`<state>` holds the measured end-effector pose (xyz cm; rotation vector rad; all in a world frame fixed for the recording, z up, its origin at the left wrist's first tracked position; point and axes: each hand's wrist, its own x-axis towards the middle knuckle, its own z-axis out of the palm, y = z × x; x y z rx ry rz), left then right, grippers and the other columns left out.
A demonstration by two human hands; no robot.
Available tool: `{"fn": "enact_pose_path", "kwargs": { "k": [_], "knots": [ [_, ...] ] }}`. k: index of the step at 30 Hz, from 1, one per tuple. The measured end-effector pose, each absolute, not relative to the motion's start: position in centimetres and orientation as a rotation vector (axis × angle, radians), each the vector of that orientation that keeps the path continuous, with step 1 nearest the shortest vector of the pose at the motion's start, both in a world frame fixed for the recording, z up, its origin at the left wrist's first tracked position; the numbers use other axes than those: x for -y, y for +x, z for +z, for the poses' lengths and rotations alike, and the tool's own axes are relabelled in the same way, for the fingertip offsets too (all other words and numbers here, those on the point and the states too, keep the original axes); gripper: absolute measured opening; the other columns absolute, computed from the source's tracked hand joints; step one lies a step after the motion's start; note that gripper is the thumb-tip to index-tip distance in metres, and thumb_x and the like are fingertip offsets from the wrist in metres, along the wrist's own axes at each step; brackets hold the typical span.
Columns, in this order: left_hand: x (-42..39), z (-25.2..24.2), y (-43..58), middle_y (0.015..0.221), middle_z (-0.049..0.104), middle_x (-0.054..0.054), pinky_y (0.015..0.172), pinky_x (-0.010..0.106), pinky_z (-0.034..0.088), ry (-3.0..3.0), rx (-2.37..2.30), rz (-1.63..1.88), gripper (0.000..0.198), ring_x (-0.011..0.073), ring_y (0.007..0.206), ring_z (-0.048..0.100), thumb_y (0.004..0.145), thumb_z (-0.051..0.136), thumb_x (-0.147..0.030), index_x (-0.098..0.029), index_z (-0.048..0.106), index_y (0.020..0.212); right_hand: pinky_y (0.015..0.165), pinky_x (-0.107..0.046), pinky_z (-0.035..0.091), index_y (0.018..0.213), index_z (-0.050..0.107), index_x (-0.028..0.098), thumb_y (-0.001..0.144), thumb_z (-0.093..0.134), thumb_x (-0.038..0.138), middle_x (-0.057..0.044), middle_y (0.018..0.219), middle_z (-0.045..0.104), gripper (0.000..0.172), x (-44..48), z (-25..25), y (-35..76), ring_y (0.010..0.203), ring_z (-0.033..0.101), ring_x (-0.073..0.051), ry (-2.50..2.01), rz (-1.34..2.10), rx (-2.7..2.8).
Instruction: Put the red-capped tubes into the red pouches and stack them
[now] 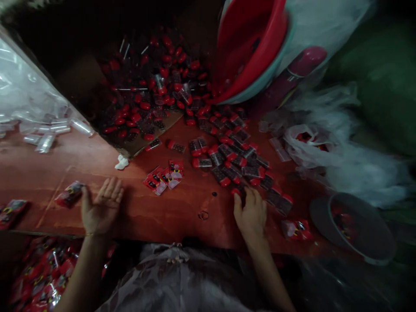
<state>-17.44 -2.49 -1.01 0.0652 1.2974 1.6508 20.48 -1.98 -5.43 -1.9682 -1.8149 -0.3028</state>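
My left hand (102, 207) lies palm up over the table, fingers stretched out and holding nothing. Just left of its thumb is a small filled red packet (69, 195). My right hand (251, 214) is at the near edge of a pile of small clear tubes with red caps (242, 158), filled with dark beads. Its thumb and fingers close around one red-capped tube (236, 191), mostly hidden by the fingers. Between the hands, several flat red printed packets (162, 177) overlap on the table. Another red packet (296, 229) sits right of my right hand.
A cardboard box (74, 82) on its side spills red-capped tubes. Behind stand a red basin (250, 47) and a pink bottle (299, 69). Clear empty tubes (48, 130) lie left; a grey tub (360, 229) and plastic bags (351, 160) right. Filled packets (45, 277) lie below the table edge.
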Motion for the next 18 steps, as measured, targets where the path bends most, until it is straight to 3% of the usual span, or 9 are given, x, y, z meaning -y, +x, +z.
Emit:
{"fn": "enact_pose_path", "kwargs": {
  "k": [4,8,12,18],
  "knots": [
    [0.3,-0.8,-12.1,0.106,0.067,0.011,0.097,0.044,0.04,1.082,-1.685,1.31,0.038,0.0267,0.105,0.059,0.071,0.063,-0.044,-0.017,0.066,0.097,0.071,-0.039,0.04,0.112,0.057,0.009,0.088,0.042,0.038,-0.019,0.11,0.057,0.041,1.6,-6.1,16.4,0.09,0.052,-0.028,-2.035,-0.254,1.856],
    [-4.2,-1.8,-8.1,0.137,0.045,0.011,0.107,0.052,0.022,2.033,-1.787,0.812,0.039,0.0329,0.132,0.029,0.077,0.057,-0.035,-0.021,0.062,0.113,0.07,-0.042,0.04,0.118,0.054,0.009,0.086,0.044,0.039,-0.021,0.116,0.055,0.045,-0.6,-5.5,13.3,0.088,0.051,-0.029,-2.011,-0.198,1.892],
    [-6.3,-3.4,-7.3,0.134,0.049,0.011,0.105,0.056,0.02,2.252,-1.814,0.476,0.034,0.035,0.131,0.03,0.078,0.056,-0.033,-0.026,0.064,0.11,0.073,-0.044,0.04,0.121,0.052,0.011,0.086,0.043,0.038,-0.02,0.119,0.053,0.045,-1.2,-5.4,13.4,0.092,0.05,-0.03,-1.941,-0.113,1.912],
    [-5.3,-3.4,-6.8,0.115,0.064,0.008,0.105,0.055,0.018,2.291,-1.797,0.551,0.023,0.0334,0.129,0.035,0.081,0.051,-0.027,-0.029,0.071,0.093,0.085,-0.042,0.038,0.103,0.063,0.017,0.086,0.048,0.029,-0.013,0.11,0.061,0.026,0.0,-4.1,13.2,0.099,0.051,-0.026,-1.673,-0.013,1.901]
  ]
}}
